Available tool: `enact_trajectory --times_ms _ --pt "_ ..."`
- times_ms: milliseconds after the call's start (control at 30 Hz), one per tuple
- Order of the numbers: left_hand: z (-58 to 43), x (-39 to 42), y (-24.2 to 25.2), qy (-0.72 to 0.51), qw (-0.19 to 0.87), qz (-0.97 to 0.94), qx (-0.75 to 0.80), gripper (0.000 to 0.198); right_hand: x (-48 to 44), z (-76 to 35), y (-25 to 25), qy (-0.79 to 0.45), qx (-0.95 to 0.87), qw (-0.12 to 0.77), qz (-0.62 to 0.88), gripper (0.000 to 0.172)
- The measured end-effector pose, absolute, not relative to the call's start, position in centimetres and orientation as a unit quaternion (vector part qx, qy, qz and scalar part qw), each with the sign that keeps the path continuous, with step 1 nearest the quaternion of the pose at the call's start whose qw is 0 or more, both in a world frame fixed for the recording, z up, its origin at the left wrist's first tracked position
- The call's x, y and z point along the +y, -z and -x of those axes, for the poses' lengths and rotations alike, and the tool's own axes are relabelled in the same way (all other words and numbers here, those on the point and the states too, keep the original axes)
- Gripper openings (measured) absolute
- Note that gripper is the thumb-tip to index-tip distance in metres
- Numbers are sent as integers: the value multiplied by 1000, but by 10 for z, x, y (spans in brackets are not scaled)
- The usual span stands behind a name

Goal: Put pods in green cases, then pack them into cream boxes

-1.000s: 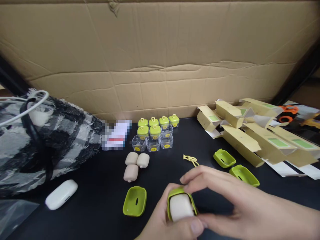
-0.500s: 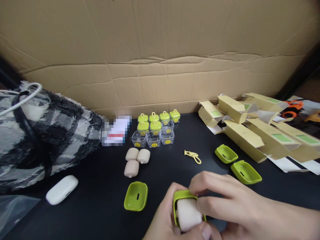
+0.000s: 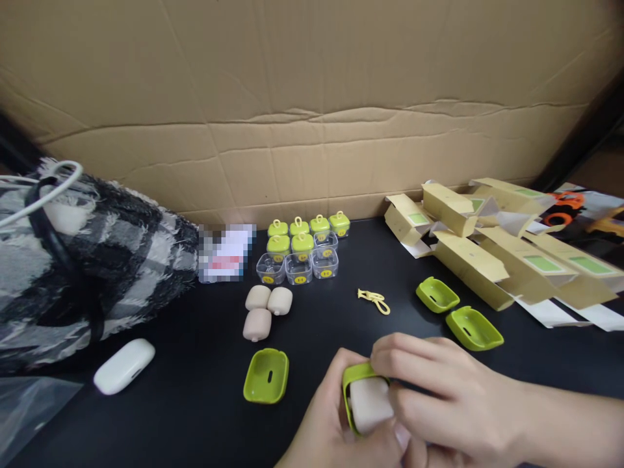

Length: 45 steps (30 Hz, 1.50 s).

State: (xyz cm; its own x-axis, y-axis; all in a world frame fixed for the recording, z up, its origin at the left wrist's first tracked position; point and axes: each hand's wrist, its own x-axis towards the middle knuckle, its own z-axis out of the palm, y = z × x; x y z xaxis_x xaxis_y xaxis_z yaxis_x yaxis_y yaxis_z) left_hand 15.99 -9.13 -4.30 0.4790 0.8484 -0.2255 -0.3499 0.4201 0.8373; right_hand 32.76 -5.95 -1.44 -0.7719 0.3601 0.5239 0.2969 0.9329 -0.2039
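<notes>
At the bottom centre, my left hand (image 3: 324,422) is wrapped round a green lid (image 3: 359,370), its open side turned up towards me. Inside the lid sits a beige rounded block (image 3: 371,402). My right hand (image 3: 448,390) grips the lid from the right, its fingers over the lid's edge and against the block. Its lower fingers are partly hidden. Left of my hands lies another green lid (image 3: 266,377), hollow side up. Two more lids, a rear one (image 3: 437,296) and a front one (image 3: 474,330), lie beyond my right hand. A pale yellow cord loop (image 3: 374,301) rests ahead.
Three beige blocks (image 3: 257,324) are grouped left of centre. Behind them stand clear cups (image 3: 298,268) and several green-lidded containers (image 3: 302,244). Opened cardboard boxes (image 3: 470,263) crowd the right. A white case (image 3: 125,366) and plaid fabric (image 3: 141,260) are left; a cardboard wall (image 3: 312,156) rises behind.
My right fingers have shifted slightly right over the block, which sits a little differently in the lid. Both hands keep their hold. The camera view has shifted slightly.
</notes>
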Motion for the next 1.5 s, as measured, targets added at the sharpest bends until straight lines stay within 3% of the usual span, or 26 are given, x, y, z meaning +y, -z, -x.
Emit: enact_trajectory --times_ms 133,267,367,533,600,700,1067,1267,1500 --pt "-154 -89 43 -363 776 -404 321 46 -59 -328 9 -125 -911 319 229 11" --pt "-151 -87 48 -373 802 -378 272 52 -58 -331 1 -183 -898 326 234 31" --pt "-151 -88 51 -387 848 -296 209 43 -58 -330 0 -152 -917 300 214 47" --pt "-152 -87 66 -362 872 -276 179 30 -60 -326 3 -191 -915 276 226 31" --pt "-152 -85 71 -353 872 -295 166 36 -61 -325 5 -240 -905 268 227 25" --pt "-152 -83 72 -339 876 -301 164 45 -62 -325 7 -282 -893 269 224 29" --pt "-156 -83 73 -318 850 -349 233 59 -61 -325 5 -293 -890 256 240 16" --pt "-160 -81 70 -331 820 -379 273 50 -61 -328 -3 -287 -906 213 226 19" --pt "-159 -79 44 -303 755 -463 352 29 -66 -320 7 -165 -927 240 235 23"
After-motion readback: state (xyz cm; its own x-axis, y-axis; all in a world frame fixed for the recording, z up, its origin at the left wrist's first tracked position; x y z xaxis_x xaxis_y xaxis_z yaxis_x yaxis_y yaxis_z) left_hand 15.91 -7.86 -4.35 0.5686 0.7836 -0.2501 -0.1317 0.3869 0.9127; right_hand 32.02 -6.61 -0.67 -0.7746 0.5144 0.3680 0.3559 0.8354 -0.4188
